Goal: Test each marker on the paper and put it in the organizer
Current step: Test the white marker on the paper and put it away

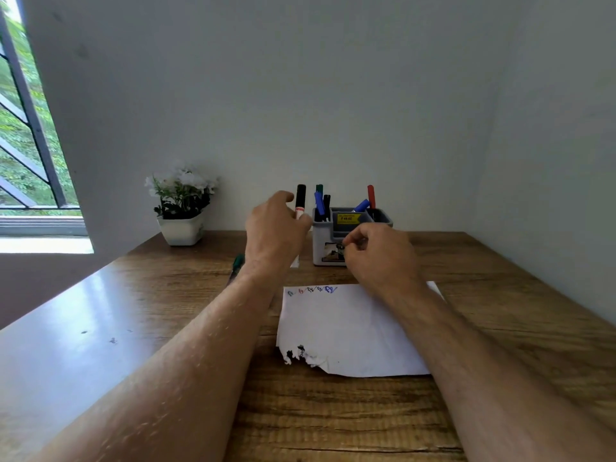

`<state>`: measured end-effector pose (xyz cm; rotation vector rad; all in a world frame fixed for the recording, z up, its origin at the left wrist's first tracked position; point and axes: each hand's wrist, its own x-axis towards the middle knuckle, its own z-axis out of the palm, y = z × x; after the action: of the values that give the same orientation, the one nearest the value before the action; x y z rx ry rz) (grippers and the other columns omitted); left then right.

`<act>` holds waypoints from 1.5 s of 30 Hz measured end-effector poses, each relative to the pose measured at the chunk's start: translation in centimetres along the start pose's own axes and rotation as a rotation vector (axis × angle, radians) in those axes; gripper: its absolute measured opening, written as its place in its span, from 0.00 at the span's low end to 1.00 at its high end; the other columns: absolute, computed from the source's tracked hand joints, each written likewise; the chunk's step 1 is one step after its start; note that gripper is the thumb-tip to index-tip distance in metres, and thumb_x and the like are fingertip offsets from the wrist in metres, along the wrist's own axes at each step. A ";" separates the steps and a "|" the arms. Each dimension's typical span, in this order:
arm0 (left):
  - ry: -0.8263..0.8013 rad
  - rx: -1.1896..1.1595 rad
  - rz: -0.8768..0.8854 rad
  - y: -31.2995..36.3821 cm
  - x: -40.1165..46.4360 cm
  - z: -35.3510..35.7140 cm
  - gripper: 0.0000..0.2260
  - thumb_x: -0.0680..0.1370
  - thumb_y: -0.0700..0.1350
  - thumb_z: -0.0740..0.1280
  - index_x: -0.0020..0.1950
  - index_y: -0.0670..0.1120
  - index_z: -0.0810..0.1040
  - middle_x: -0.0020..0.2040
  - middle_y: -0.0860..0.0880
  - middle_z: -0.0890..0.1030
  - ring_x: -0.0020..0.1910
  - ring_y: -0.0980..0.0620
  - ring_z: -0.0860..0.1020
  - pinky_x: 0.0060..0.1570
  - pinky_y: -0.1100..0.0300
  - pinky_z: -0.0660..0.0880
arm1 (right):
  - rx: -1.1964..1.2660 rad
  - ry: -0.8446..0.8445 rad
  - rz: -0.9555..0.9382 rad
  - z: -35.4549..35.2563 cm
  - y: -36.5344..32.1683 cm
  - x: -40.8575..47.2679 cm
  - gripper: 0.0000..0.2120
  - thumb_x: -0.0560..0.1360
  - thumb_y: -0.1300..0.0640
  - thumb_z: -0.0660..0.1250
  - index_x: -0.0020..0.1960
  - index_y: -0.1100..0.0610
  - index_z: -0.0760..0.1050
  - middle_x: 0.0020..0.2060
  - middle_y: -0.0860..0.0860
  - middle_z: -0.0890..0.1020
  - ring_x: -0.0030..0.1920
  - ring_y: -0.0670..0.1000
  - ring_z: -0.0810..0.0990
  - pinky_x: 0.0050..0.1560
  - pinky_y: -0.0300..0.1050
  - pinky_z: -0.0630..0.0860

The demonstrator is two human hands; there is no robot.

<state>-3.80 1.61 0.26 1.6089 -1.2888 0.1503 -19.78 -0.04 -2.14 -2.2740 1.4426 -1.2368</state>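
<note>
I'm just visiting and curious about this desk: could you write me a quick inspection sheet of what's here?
Surface: wooden table, glossy at left.
Job's things: paper with a row of coloured scribbles along its far edge, near edge torn; grey organizer holding blue, black, green and red markers; green marker lying on the table.
Clutter: potted plant at the back left.
Hands: left hand holds a black-capped marker upright beside the organizer; right hand is curled at the organizer's front, hold unclear.
Cables: nothing seen.
Surroundings: plain wall, barred window at left.
</note>
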 end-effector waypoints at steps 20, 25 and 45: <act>-0.356 -0.996 -0.203 3.1 -1.5 0.1 0.07 0.74 0.33 0.71 0.51 0.37 0.77 0.40 0.44 0.81 0.39 0.49 0.84 0.39 0.55 0.81 | 0.389 0.102 -0.166 -0.8 -0.7 -0.1 0.15 0.79 0.48 0.65 0.61 0.52 0.81 0.45 0.45 0.84 0.46 0.39 0.82 0.44 0.29 0.78; -0.333 -1.001 -0.162 3.7 -2.0 0.5 0.04 0.77 0.40 0.71 0.49 0.40 0.79 0.39 0.46 0.82 0.40 0.48 0.83 0.45 0.50 0.82 | 0.398 0.167 -0.196 -1.0 -0.8 -0.3 0.11 0.79 0.53 0.66 0.56 0.55 0.83 0.34 0.40 0.81 0.34 0.36 0.79 0.34 0.26 0.71; -0.255 -1.150 -0.323 3.9 -2.1 0.4 0.07 0.76 0.44 0.72 0.50 0.42 0.83 0.40 0.46 0.85 0.37 0.52 0.83 0.39 0.62 0.81 | 0.257 0.169 -0.188 -1.1 -0.5 -0.1 0.12 0.81 0.51 0.63 0.50 0.57 0.82 0.31 0.41 0.75 0.30 0.35 0.76 0.29 0.24 0.66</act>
<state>-7.89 3.07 1.16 0.7946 -0.9541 -0.8729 -20.24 0.59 -1.24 -2.2128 1.0606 -1.6015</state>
